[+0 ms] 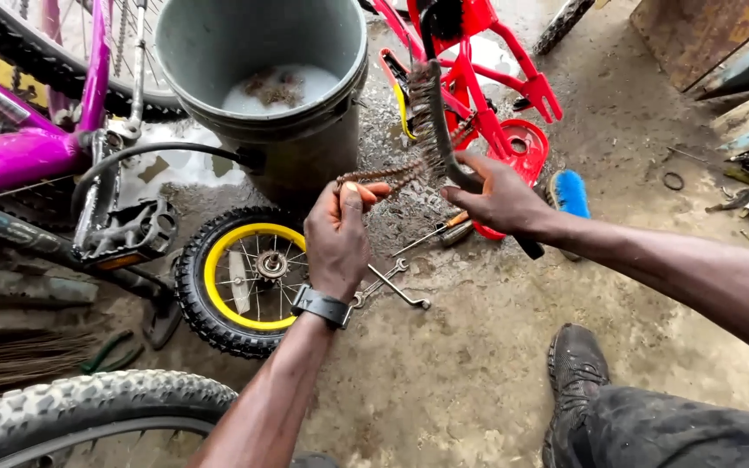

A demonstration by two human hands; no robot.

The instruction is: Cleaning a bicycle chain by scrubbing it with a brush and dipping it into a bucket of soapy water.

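Nearest, a knobbly tyre (71,407) at lower left and a dark shoe (576,368) at lower right. Mid-frame, left hand (337,238) pinching one end of a rusty bicycle chain (392,178), fingers pressed together. Chain running rightward and farther, up to the right hand (500,198), wrapped around a black wire brush (439,130) laid against it. Farthest, a grey bucket (305,139) of soapy water.
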